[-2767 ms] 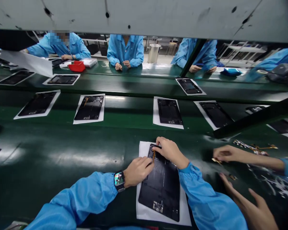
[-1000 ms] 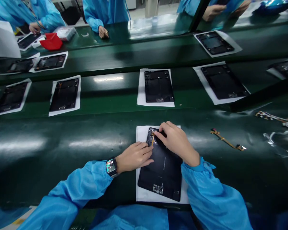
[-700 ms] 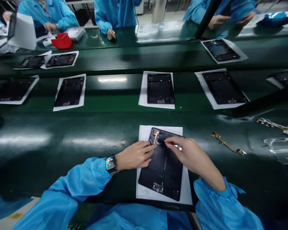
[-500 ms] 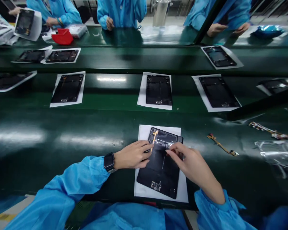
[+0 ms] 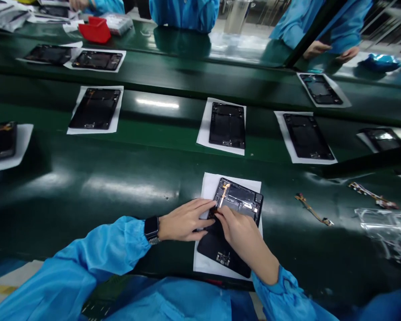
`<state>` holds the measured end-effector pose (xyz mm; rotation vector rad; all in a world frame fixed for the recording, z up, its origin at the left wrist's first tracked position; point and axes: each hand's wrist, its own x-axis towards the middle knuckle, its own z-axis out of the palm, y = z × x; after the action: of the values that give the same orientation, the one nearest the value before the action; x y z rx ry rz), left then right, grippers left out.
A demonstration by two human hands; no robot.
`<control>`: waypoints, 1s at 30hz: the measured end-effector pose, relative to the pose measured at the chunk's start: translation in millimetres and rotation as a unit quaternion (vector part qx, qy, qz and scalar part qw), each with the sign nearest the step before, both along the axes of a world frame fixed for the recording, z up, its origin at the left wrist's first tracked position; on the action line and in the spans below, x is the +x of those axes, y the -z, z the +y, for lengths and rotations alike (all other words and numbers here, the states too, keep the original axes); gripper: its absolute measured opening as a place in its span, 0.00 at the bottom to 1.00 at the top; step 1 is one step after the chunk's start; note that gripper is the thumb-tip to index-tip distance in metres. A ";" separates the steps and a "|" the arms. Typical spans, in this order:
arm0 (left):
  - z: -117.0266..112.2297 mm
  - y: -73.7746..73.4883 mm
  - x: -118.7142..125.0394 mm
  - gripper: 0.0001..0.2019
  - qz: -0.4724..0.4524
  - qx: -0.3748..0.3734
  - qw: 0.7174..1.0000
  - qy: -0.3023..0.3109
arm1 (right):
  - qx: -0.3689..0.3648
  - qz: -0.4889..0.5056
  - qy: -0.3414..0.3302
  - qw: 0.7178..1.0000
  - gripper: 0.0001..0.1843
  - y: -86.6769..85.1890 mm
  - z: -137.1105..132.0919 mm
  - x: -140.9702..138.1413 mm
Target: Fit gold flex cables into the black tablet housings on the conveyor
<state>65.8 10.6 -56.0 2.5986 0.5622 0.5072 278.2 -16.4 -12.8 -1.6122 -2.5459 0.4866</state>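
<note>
In the head view a black tablet housing [image 5: 242,194] lies tilted on a white sheet [image 5: 208,187] before me. An orange flex cable [image 5: 225,191] runs down its upper left part. My left hand [image 5: 187,220] rests at the housing's left edge, fingers stretched out and apart, holding nothing visible. Over the middle of the housing, my right hand [image 5: 242,234] pinches thumb and forefinger together near the cable's lower end. What lies between those fingertips is too small to make out. The two hands' fingertips nearly meet.
Right of the housing lie a loose flex cable [image 5: 312,209], another cable strip [image 5: 372,195] and a clear plastic tray [image 5: 387,223]. More housings on paper, such as one [image 5: 227,125], line the belt beyond. A dark post [image 5: 370,160] slants at right. Co-workers in blue sit opposite.
My right hand has moved left across the housing, from its right side to beside my left fingertips. My left hand stays at the left edge. The view has tilted, and a housing at far left sits nearer.
</note>
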 end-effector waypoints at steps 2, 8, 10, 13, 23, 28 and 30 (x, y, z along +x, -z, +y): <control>0.3 -0.1 0.5 0.16 0.001 -0.005 1.000 -0.001 | 0.007 -0.006 0.007 1.000 0.11 1.2 0.1 -4.1; 0.6 2.3 0.8 0.15 -0.017 -0.019 1.000 -0.001 | 0.022 0.037 0.040 0.998 0.11 6.8 -8.1 -3.8; 0.5 4.0 0.6 0.14 -0.026 -0.020 0.999 -0.004 | 0.028 0.063 0.046 0.997 0.11 8.7 -11.4 -2.6; 0.6 5.1 0.2 0.15 -0.032 -0.020 0.999 -0.009 | 0.052 0.100 0.063 0.992 0.09 12.2 -15.8 -2.9; 1.9 3.1 0.3 0.16 -0.013 -0.029 0.999 -0.005 | 0.066 0.075 0.065 0.993 0.10 8.2 -10.7 -6.7; 2.0 3.5 0.0 0.16 -0.018 -0.027 0.999 -0.002 | 0.053 0.134 0.088 0.986 0.08 5.6 -16.7 3.5; 2.2 3.8 0.0 0.16 -0.021 -0.028 0.999 -0.004 | 0.064 0.147 0.086 0.983 0.07 6.9 -18.9 3.9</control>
<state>65.7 12.8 -59.8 2.5278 0.5655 0.5385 282.1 -35.3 -19.7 -1.5656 -2.1564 0.4908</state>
